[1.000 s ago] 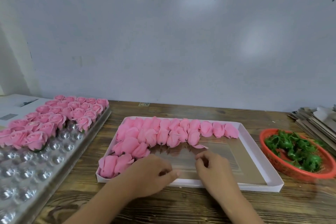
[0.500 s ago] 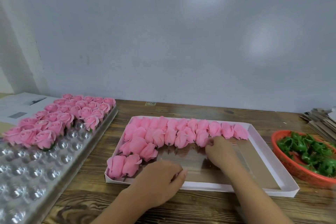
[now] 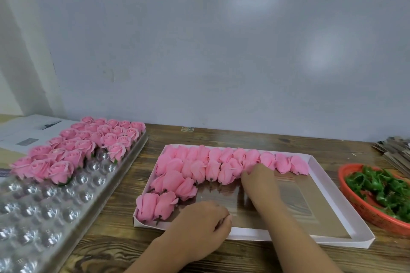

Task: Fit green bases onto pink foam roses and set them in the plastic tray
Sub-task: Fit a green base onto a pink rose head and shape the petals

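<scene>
Several loose pink foam roses point(image 3: 199, 166) lie on their sides in rows in a shallow white box point(image 3: 288, 238) at the table's middle. My right hand point(image 3: 259, 180) reaches into the second row, its fingertips closed on one rose there. At the box's front edge rests my left hand point(image 3: 199, 228), fingers curled shut with nothing visible in them. Green bases point(image 3: 381, 188) fill a red basket point(image 3: 363, 209) at the right. On the left, the clear plastic tray point(image 3: 44, 217) holds several upright finished roses point(image 3: 88, 144) at its far end.
The tray's near cells are bare. Printed papers point(image 3: 26, 128) lie behind the tray at the far left. A stack of card sheets point(image 3: 397, 150) sits at the far right edge. A pale wall stands close behind the wooden table point(image 3: 221, 137).
My right hand left my left hand at the box's front and moved forward to the rose rows. The left hand stayed in place. The view has shifted slightly left.
</scene>
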